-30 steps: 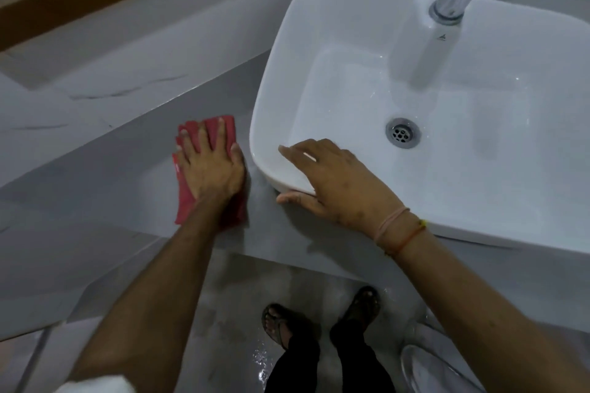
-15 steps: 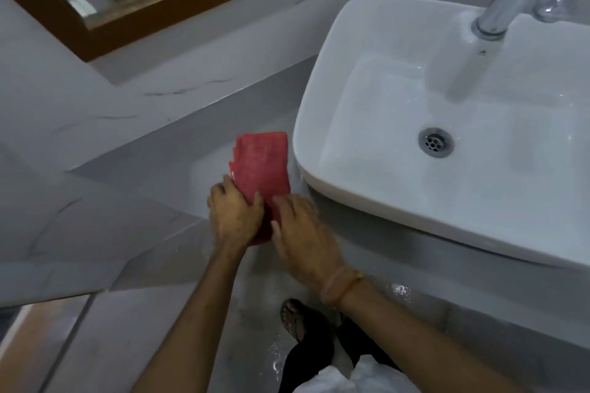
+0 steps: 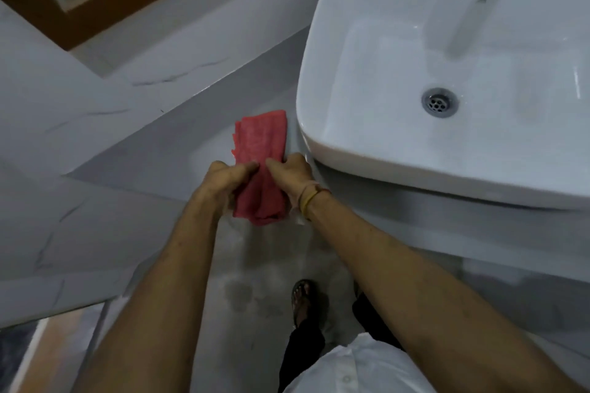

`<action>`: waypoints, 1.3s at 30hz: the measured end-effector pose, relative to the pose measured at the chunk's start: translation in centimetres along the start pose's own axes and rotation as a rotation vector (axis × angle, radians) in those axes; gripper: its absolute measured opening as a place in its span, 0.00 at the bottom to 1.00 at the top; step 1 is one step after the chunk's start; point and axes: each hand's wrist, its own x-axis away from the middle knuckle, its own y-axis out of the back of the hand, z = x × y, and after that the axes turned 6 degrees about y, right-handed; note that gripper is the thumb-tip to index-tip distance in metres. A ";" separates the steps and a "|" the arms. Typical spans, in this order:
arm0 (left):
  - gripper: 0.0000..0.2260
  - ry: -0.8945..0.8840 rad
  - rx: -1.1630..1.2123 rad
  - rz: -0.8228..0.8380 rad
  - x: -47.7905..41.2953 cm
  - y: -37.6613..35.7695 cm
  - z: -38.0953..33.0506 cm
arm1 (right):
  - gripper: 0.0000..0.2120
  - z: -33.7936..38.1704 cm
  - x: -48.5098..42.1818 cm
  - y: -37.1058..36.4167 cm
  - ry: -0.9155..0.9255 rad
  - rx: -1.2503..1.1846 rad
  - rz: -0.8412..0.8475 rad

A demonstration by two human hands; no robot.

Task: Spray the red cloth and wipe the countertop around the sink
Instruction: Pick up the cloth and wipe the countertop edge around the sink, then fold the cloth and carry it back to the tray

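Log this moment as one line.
left hand: grips red cloth | right hand: grips cloth | cloth: at countertop edge beside sink

Both hands pinched shut, close together

Left hand [image 3: 223, 177] and right hand [image 3: 292, 174] face each other, fingers curled, forearms converging from the near side.

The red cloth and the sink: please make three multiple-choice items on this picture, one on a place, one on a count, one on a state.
1. Where is the red cloth?
A. inside the basin
B. on the countertop, left of the sink
C. on the floor

2. How many hands hold the cloth?
A. none
B. one
C. two

3. What is the state of the cloth?
A. folded into a narrow strip
B. spread flat and open
C. hung on the faucet

Answers: 1 B, it lies beside the sink's left rim. 2 C, the left hand and the right hand both pinch it. 3 A, layered edges show at its far end.
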 end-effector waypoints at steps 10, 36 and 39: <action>0.22 -0.071 0.274 0.617 4.2 3.0 1.6 | 0.12 -0.3 7.4 2.9 0.057 -0.461 0.150; 0.23 -0.234 -1.078 1.291 43.6 -31.1 13.0 | 0.18 -25.6 46.2 27.4 0.066 -1.385 -1.021; 0.23 -0.364 -1.124 1.327 49.0 -34.7 15.2 | 0.18 -28.2 49.4 30.9 0.155 -1.471 -1.086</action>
